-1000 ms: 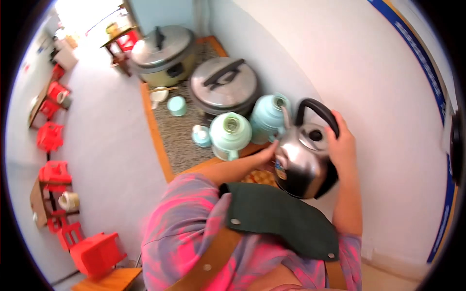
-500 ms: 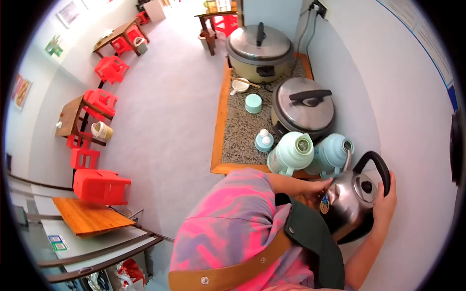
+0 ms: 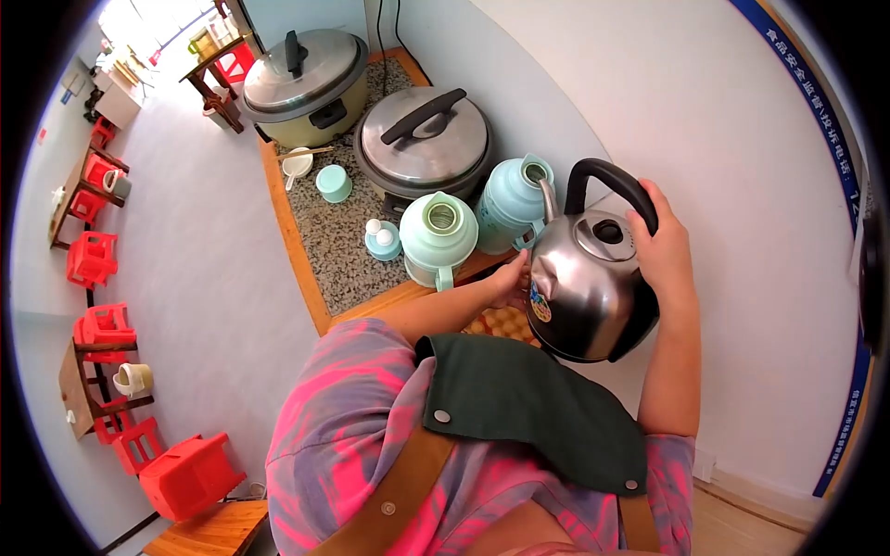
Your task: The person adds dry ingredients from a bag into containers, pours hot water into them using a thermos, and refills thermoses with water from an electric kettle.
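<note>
The steel kettle (image 3: 589,278), tilted left, has its spout tip at the open mouth of the blue thermos (image 3: 508,195). My right hand (image 3: 666,243) grips the kettle's black handle. Low beside the kettle's left side, below the blue thermos's handle, is my left hand (image 3: 508,283); its fingers are bent and partly hidden, so what they hold cannot be made out. To the left stands the pale green thermos (image 3: 436,232), its mouth open too. No stream of water can be seen.
Two large lidded cookers (image 3: 425,139) stand on the speckled counter (image 3: 324,236). A turquoise cup (image 3: 334,183), a white ladle (image 3: 297,165) and thermos stoppers (image 3: 382,239) lie near them. Red stools (image 3: 190,474) and wooden tables line the left. A white wall (image 3: 751,278) rises at the right.
The camera view swung left and then back right. Both hands remain at the kettle, and its spout stays at the blue thermos's mouth.
</note>
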Available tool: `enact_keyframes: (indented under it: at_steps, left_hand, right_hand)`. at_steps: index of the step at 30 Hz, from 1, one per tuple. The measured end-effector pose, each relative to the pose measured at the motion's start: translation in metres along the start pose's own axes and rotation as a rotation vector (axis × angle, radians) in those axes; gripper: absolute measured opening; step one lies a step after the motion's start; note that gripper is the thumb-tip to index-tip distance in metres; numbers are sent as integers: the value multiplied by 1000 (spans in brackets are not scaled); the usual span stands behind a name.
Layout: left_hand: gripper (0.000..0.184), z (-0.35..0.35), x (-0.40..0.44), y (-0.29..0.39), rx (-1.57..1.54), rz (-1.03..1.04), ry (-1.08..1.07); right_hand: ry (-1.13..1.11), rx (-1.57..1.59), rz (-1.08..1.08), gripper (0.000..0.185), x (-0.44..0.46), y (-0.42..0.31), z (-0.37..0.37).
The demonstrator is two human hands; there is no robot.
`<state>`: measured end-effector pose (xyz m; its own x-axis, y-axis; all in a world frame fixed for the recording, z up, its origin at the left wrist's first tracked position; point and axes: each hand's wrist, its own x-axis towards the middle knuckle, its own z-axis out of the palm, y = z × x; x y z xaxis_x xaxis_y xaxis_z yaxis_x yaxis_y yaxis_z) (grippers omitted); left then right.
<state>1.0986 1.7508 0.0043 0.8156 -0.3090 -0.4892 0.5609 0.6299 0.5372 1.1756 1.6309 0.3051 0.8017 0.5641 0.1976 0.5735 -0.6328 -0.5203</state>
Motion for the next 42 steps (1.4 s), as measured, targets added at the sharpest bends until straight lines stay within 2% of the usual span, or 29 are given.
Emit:
enact_keyframes:
  at_steps: [4, 18, 26, 29, 35, 42]
  left_hand:
    - [79, -12, 9, -8, -146, -44, -17]
    - [64, -19, 12, -15, -160, -18, -64]
    - [64, -14, 8, -13, -146, -20, -55]
    - [65, -26, 20, -21, -146, -14, -141]
    - [64, -20, 18, -19, -164, -36, -159]
    - [58, -9, 6, -17, -213, -27, -139]
  right_hand:
    - [-50, 23, 72, 40, 2, -6, -3]
    - [-73, 43, 199, 39, 6, -15, -8]
    - [-64, 37, 138, 39, 9, -13, -6]
    - [-74, 36, 132, 39, 10, -15, -6]
    - [-92, 11, 115, 41, 16, -19, -5]
    - [-110, -14, 125, 40, 21, -24, -5]
